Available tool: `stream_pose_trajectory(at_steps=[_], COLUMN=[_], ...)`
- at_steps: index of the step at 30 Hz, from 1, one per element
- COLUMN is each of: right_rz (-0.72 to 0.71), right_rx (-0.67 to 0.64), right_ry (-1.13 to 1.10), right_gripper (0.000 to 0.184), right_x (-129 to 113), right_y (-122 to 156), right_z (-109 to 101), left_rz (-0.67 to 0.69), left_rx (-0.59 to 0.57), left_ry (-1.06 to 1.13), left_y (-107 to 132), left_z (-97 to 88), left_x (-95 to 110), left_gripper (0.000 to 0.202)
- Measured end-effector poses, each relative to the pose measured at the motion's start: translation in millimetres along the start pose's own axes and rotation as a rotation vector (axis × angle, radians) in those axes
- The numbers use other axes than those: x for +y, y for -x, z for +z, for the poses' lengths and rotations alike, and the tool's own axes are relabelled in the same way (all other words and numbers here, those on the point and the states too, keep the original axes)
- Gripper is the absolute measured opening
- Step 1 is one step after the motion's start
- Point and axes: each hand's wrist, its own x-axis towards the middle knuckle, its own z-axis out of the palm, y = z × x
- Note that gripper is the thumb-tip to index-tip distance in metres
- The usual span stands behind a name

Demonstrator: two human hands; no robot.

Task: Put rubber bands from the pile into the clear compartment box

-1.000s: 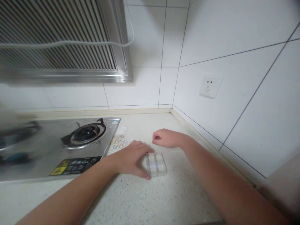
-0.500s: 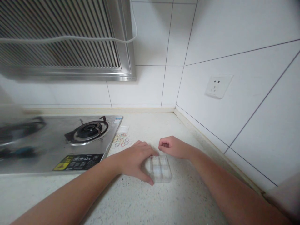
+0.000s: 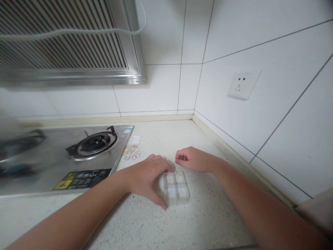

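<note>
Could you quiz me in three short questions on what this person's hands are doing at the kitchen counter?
1. True or false: the left hand rests against the clear compartment box.
2. What lies between the box and the gas stove? A) coloured rubber bands B) spoons C) coins
3. How does the right hand sit?

Key:
1. True; thumb and fingers flank the box's left side.
2. A.
3. Curled into a loose fist on the speckled countertop, just behind the box; whether it holds anything cannot be seen.
</note>
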Motion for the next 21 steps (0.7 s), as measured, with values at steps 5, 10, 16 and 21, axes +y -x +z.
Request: stream_pose_trajectory(at_steps=[5, 10, 16, 21], right_rz=[0.025, 0.027, 0.047, 0.048], right_rx=[0.016, 0.040, 0.055, 0.056], right_ry=[0.058, 0.128, 0.093, 0.083], right_gripper=[0.020, 0.020, 0.021, 0.021], right_x=[1, 7, 13, 18], right_y=[1, 1, 0, -2], right_z=[-5, -8, -8, -7], left_rz=[0.039, 0.030, -0.130, -0.415], left_rx=[0.007, 0.032, 0.027, 0.200], left_ry=[0.031, -0.043, -0.509, -0.760], left_y=[2, 6, 19, 46], left_z=[0.1, -11.1, -44.3, -74.8], left_x=[-6, -8, -21, -44], left_gripper=[0.080, 0.063, 0.039, 0.040])
